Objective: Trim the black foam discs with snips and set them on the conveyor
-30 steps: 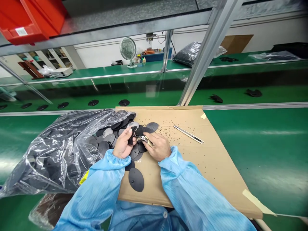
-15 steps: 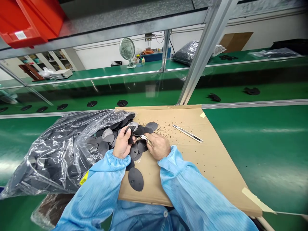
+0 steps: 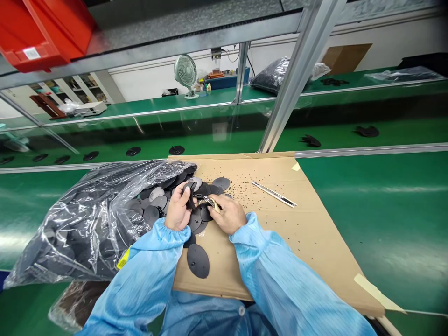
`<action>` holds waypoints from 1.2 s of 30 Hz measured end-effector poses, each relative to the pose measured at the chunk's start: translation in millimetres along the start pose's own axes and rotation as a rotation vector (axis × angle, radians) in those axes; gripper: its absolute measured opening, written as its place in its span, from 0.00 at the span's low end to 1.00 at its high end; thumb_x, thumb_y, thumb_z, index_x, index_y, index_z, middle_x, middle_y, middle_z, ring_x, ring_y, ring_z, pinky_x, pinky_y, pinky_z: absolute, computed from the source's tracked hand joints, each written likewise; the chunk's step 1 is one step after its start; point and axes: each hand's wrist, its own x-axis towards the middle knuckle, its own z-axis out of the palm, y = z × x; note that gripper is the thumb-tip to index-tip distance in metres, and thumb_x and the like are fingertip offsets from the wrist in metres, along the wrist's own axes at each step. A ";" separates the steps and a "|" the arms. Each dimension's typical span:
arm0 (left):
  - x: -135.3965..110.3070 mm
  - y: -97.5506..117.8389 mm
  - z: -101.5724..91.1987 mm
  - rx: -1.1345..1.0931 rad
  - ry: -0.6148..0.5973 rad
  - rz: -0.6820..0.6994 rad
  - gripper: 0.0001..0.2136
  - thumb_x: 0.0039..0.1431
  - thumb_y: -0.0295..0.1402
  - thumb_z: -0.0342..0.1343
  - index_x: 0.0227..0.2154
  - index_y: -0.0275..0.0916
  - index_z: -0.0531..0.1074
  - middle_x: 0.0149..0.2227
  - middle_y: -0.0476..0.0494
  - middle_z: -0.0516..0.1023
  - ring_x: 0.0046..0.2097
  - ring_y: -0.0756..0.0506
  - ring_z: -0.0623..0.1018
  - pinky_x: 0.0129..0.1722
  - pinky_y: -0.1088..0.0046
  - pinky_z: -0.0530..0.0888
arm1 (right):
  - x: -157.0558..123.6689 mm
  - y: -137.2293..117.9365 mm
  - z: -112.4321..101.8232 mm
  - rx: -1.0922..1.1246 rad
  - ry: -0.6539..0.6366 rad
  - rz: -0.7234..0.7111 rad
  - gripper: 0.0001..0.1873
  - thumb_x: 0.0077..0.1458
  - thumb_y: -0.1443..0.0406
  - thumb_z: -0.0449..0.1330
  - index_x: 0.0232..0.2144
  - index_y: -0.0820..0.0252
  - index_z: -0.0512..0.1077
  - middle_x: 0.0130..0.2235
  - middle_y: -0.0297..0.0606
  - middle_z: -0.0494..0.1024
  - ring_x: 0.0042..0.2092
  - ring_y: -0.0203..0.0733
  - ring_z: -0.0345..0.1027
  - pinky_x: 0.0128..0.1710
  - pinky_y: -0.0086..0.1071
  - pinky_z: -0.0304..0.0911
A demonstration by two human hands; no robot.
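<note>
My left hand [image 3: 178,211] is closed round a black oval plastic piece [image 3: 191,192], held on edge above a heap of the same pieces. My right hand [image 3: 229,215] grips a small metal cutter [image 3: 210,201] whose tip meets that piece. Both hands hover over a cardboard sheet [image 3: 280,233] on the green bench. A clear plastic bag [image 3: 87,219] full of black oval pieces lies to the left, its mouth spilling pieces beside my hands. One loose oval piece [image 3: 198,260] rests on the cardboard near my sleeves.
A slim metal knife [image 3: 275,194] lies on the cardboard to the right among black trimmings. Beyond the cardboard runs a green conveyor [image 3: 350,135] carrying scattered black pieces. A slanted metal post [image 3: 294,79] rises behind. A red bin [image 3: 42,28] sits overhead left.
My hands stay in nearly the same spot; the left hand has turned the black piece slightly and the cutter has shifted a little against it.
</note>
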 end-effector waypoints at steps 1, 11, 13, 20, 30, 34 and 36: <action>0.0 -0.2 -0.1 0.003 0.003 0.004 0.24 0.45 0.39 0.69 0.44 0.39 0.67 0.31 0.50 0.72 0.24 0.54 0.70 0.23 0.78 0.68 | 0.0 0.4 0.3 -0.034 0.014 -0.008 0.15 0.54 0.66 0.58 0.44 0.55 0.75 0.35 0.37 0.76 0.38 0.43 0.69 0.38 0.31 0.61; -0.5 -1.7 -0.7 0.040 0.005 0.026 0.24 0.46 0.40 0.68 0.45 0.40 0.66 0.32 0.50 0.72 0.24 0.54 0.70 0.24 0.77 0.69 | -1.7 6.0 4.6 -0.220 0.056 -0.067 0.15 0.57 0.66 0.54 0.46 0.58 0.73 0.35 0.40 0.76 0.39 0.44 0.69 0.41 0.32 0.60; -0.4 -1.9 -0.8 0.041 0.008 0.026 0.24 0.46 0.39 0.68 0.45 0.40 0.66 0.32 0.49 0.72 0.24 0.54 0.70 0.24 0.77 0.69 | -1.2 4.1 2.3 -0.209 0.021 -0.048 0.15 0.57 0.67 0.54 0.45 0.56 0.73 0.34 0.39 0.76 0.38 0.43 0.69 0.39 0.31 0.60; -0.4 -0.4 -0.7 -0.002 0.013 0.024 0.21 0.47 0.37 0.67 0.43 0.40 0.67 0.33 0.49 0.72 0.25 0.54 0.70 0.24 0.77 0.69 | 1.0 0.4 -0.8 0.277 -0.060 0.073 0.11 0.51 0.65 0.57 0.37 0.57 0.76 0.30 0.33 0.76 0.33 0.39 0.67 0.33 0.29 0.58; 1.5 1.4 -6.1 -0.074 -0.050 -0.008 0.26 0.43 0.25 0.68 0.46 0.43 0.68 0.40 0.48 0.74 0.29 0.54 0.72 0.27 0.79 0.71 | 9.3 7.3 2.8 0.958 -0.044 0.430 0.27 0.42 0.53 0.64 0.42 0.65 0.73 0.24 0.30 0.67 0.23 0.34 0.58 0.25 0.30 0.57; 4.2 2.2 -9.4 -0.144 -0.047 -0.056 0.19 0.44 0.28 0.69 0.41 0.39 0.72 0.37 0.48 0.75 0.27 0.56 0.70 0.23 0.83 0.67 | 6.7 6.8 3.5 0.799 -0.012 0.295 0.24 0.47 0.54 0.62 0.43 0.64 0.74 0.26 0.32 0.70 0.27 0.36 0.62 0.31 0.32 0.61; 4.0 2.7 -9.4 -0.175 -0.066 -0.077 0.20 0.44 0.29 0.69 0.41 0.39 0.72 0.35 0.49 0.75 0.26 0.57 0.69 0.22 0.84 0.67 | 3.9 4.9 3.2 0.662 0.002 0.194 0.21 0.51 0.57 0.60 0.44 0.63 0.75 0.30 0.35 0.74 0.32 0.39 0.66 0.35 0.34 0.63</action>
